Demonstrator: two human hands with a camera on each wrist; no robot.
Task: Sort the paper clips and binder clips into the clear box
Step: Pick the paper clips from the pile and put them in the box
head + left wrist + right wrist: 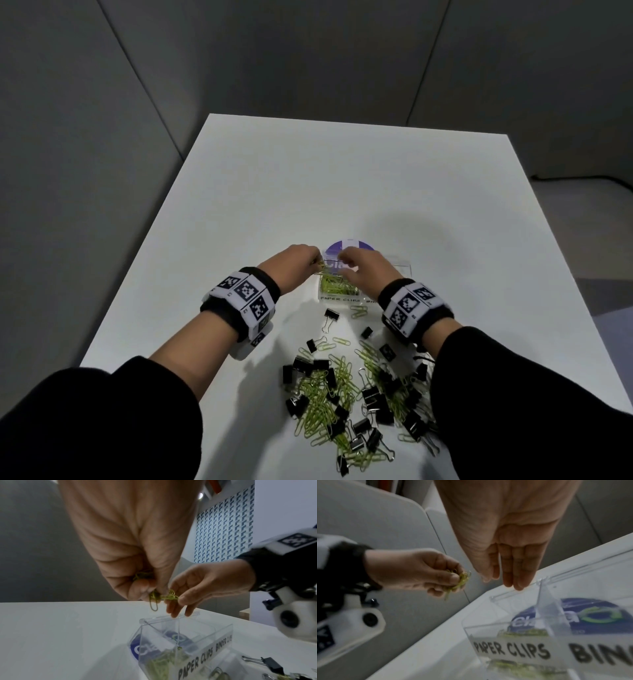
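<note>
The left hand (291, 265) hangs over the clear box (342, 291), its fingers (142, 589) curled and pinching a tangled bunch of green paper clips (163, 596). The right hand (366, 270) is just beside it; in the left wrist view its thumb and forefinger touch the same bunch, while the other fingers (517, 566) point down, straight and pressed together, above the box's far rim. More green clips lie in the compartment labelled PAPER CLIPS (511, 650). Loose paper clips and black binder clips (352, 401) are scattered on the white worktop (342, 178).
</note>
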